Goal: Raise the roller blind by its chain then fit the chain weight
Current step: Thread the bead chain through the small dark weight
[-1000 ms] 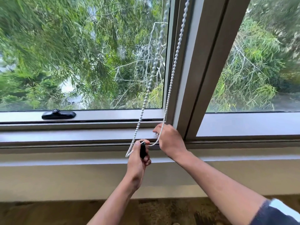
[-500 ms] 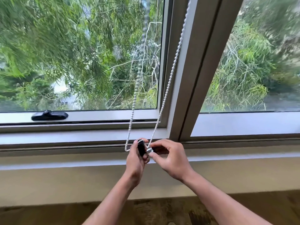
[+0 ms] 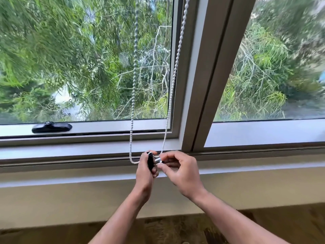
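The left hand [image 3: 145, 175] is gripping the black cylindrical chain weight [image 3: 150, 162] upright, steadying it, while the right hand [image 3: 182, 170] fingers [image 3: 162, 166] are pinching a small silver cap [image 3: 157, 160] beside it, under the white beaded blind chain [image 3: 171, 88].

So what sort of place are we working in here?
Probably a room in a home, upstairs by the look of it, at a window. Grey window frames look out on treetops, a black window latch sits on the sash, a blind's bead chain hangs down, and patterned carpet runs below the sill.
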